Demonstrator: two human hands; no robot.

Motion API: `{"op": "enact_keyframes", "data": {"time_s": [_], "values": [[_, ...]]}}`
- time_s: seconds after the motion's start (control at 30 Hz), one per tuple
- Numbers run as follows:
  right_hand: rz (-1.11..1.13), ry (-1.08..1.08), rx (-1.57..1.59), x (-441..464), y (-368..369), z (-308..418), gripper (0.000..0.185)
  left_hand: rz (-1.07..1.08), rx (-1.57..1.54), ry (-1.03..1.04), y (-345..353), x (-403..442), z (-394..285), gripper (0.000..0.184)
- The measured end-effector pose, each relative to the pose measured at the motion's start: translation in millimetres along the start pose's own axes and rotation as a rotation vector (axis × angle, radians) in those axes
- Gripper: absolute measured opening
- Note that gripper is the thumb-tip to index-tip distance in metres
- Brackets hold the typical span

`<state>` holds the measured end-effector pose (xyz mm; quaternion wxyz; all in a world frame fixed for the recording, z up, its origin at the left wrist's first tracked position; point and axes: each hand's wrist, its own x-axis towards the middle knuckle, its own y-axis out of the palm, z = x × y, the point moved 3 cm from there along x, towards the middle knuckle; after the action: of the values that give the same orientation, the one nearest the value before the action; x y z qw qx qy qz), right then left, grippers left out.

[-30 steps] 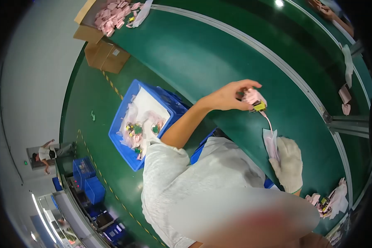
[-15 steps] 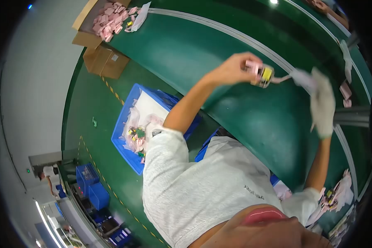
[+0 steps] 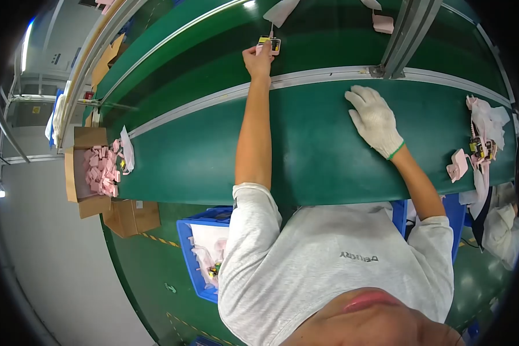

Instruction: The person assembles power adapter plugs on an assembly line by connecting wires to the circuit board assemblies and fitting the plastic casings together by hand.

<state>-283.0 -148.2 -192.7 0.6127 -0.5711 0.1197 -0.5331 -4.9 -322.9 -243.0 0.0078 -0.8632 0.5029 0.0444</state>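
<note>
My bare left hand [image 3: 260,60] is stretched far forward over the far green belt. It is closed on a small pink-cased electronic unit [image 3: 269,45] with a yellow block and dark parts. A cord runs up from the unit towards a white plastic bag [image 3: 280,11]. My right hand [image 3: 376,118], in a white knitted glove, is held over the near green work surface [image 3: 323,155]. Its fingers are apart and nothing is in them. To its right lie a pink casing [image 3: 457,165] and a heap of units with white bags [image 3: 483,147].
A cardboard box [image 3: 86,203] full of pink casings stands at the left end. Below it is another carton [image 3: 134,218]. A blue crate [image 3: 185,236] with bagged parts sits near my left side. A metal post [image 3: 408,37] rises from the rail [image 3: 328,73]. Another pink piece [image 3: 382,23] lies beyond.
My view has turned. My left hand has carried the unit forward past the rail onto the far belt. My right hand has come away from the white bag and is now empty.
</note>
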Motion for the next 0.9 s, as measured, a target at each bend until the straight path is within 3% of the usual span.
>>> {"op": "enact_keyframes", "data": {"time_s": [0.03,0.13,0.17,0.27,0.33,0.43,0.5,0.53,0.6,0.63,0.67,0.7,0.9], "values": [[-0.022,0.004,-0.002,-1,1,-1,0.035,0.004,0.001,0.002,1,-2,-4,0.047],[0.009,-0.030,-0.015,-2,8,-3,0.033,0.131,0.601,0.142,3,-9,-15,0.052],[0.029,-0.047,-0.014,-2,11,0,0.032,0.126,0.607,0.135,-2,-11,-15,0.052],[0.010,-0.017,0.008,0,11,-4,0.030,0.248,1.183,0.441,0,-4,-31,0.059],[0.012,0.010,0.019,-5,11,-4,0.029,0.142,1.083,0.715,-8,-28,-62,0.055],[-0.008,-0.004,0.029,-4,9,-4,0.028,0.579,0.580,0.757,-21,-130,-174,0.044],[0.012,0.013,0.044,-5,11,-2,0.028,0.717,0.488,1.155,-43,-194,-233,0.046],[0.030,0.013,0.054,-4,10,-3,0.029,0.720,0.482,1.151,-51,-185,-219,0.046],[0.061,0.015,0.047,-7,4,-5,0.029,1.853,-0.181,0.317,-160,-195,-215,0.070],[0.090,-0.032,0.041,-5,2,-6,0.029,2.286,-0.553,-0.232,-224,-164,-227,0.086],[0.114,-0.075,0.032,-4,-2,-6,0.030,2.588,-0.937,-0.901,-221,-169,-235,0.101],[0.147,-0.116,0.028,-6,-7,-6,0.030,2.604,-0.939,-0.900,-211,-168,-237,0.101],[0.353,-0.056,0.077,-16,-53,-17,0.031,2.705,-1.166,-1.547,-175,-190,-263,0.089]]}}
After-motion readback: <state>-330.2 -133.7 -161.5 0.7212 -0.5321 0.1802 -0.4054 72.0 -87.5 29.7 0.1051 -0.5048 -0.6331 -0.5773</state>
